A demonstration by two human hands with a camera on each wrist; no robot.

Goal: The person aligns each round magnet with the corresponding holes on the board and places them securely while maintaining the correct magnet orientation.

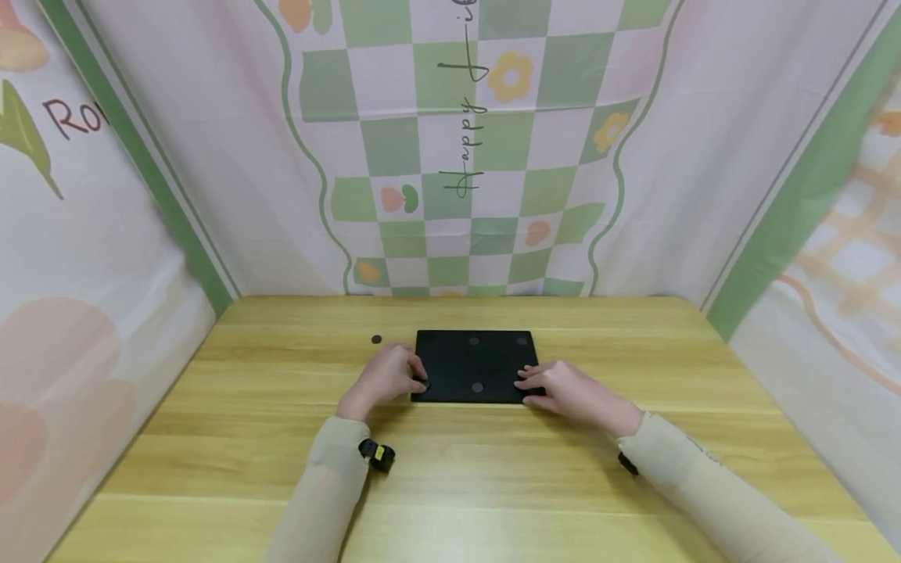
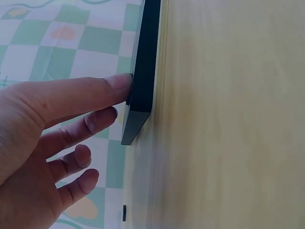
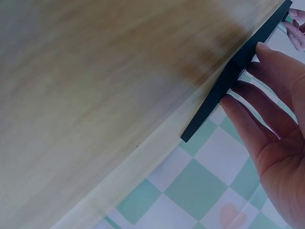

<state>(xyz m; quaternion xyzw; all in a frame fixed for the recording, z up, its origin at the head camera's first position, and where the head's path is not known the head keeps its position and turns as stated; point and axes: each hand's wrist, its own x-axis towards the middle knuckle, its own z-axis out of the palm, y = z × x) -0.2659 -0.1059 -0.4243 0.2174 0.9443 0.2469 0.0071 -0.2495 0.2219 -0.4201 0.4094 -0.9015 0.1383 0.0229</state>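
A flat black rectangular board (image 1: 450, 360) lies on the wooden table, with several small dark round pads, such as one pad (image 1: 477, 387), on its top. My left hand (image 1: 387, 379) is at the board's near left corner. Its thumb and index finger pinch a small black disc (image 1: 425, 385) against the surface; the left wrist view shows the other fingers (image 2: 76, 186) loosely bent and off the board. On the near right part, my right hand (image 1: 566, 391) rests its fingertips on the board, fingers spread. What lies beneath those fingertips is hidden.
One loose dark disc (image 1: 376, 339) lies on the table left of the board. The wooden table (image 1: 457, 485) runs back to a patterned curtain (image 1: 464, 156), and more cloth hangs along both sides.
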